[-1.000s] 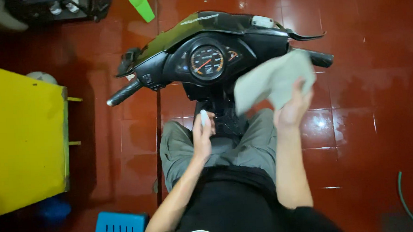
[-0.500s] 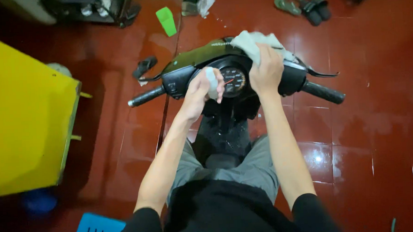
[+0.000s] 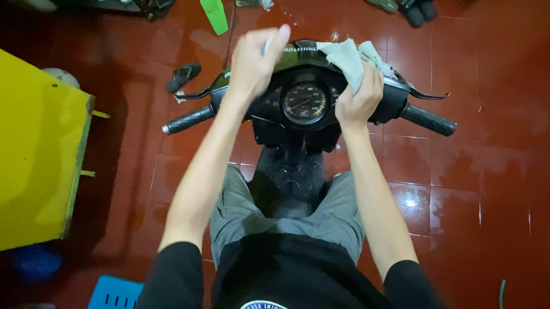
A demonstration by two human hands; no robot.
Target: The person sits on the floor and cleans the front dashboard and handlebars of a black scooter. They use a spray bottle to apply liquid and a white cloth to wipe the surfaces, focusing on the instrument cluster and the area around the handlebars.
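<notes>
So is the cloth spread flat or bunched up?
Bunched. The cloth is crumpled in the right hand, draped in folds over the scooter's front panel above the gauge.

A single head-worn camera looked steeply down over the person's chest and knees, facing forward along the scooter (image 3: 304, 104). The handlebar cluster lay at arm's length, centred in the upper half of the frame. The red tiled floor (image 3: 486, 176) filled the surround, with a yellow cabinet (image 3: 27, 140) at the left edge. No second view existed for overlap.
</notes>
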